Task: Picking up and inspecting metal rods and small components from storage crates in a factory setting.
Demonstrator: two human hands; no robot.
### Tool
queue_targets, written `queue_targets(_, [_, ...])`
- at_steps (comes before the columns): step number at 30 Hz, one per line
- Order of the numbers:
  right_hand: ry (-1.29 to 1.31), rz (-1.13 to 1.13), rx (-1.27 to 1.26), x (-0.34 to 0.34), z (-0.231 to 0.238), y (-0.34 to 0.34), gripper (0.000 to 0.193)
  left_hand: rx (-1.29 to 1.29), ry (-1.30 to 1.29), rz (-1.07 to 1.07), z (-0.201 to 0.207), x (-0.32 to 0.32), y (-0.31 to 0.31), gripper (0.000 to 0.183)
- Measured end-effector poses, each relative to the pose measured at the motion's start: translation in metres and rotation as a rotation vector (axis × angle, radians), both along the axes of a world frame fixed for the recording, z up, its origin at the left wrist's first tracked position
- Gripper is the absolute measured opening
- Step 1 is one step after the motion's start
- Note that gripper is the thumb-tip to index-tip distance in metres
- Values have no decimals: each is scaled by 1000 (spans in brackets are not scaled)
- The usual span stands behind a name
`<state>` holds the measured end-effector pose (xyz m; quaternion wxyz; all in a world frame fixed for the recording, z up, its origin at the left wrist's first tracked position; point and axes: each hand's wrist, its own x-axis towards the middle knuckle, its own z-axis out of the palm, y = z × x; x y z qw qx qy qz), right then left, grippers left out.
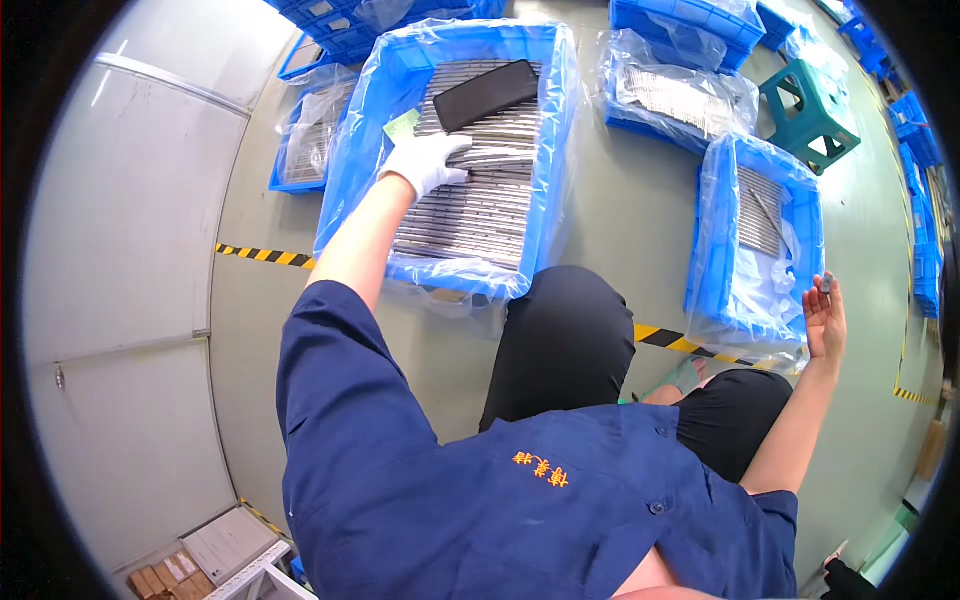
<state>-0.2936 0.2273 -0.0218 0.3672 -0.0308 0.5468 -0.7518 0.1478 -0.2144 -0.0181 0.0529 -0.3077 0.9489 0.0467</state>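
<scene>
My left hand [428, 165], in a white glove, reaches into a plastic-lined blue crate [336, 200]. Its thumb and fingers close around the ends of a few thin metal rods [500, 158], which lie slightly askew over the neat rows below. A black smartphone [487, 95] rests on the rods just beyond that hand, and a pale green slip of paper [402, 126] lies beside it. Out to the right, my bare right hand [825, 325] is raised, pinching a small grey piece [827, 284] at its fingertips; its exact kind cannot be made out.
A smaller lined blue crate [705, 230] holding some rods stands right of my knees. Farther off are another crate of rods [670, 95] and a green plastic stool [812, 115]. Yellow-black tape [265, 256] crosses the floor. A white wall panel [130, 230] rises on the left.
</scene>
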Motion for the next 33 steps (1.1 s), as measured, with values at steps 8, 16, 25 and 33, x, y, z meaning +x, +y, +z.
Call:
queue_targets(8, [28,12,42,4,4,-4,29,-61,310,54,10,0,-18,37])
queue_targets(16, [37,12,74,5,5,-4,30,559,436,978,-31,35,-58,17])
queue_targets(25, [-8,58,38,16,1,-22,31,-212,591,865,-78,46,-90,26])
queue_targets(33, [19,41,72,22,10,-22,32,-238,757,858,-4,20,-53,23])
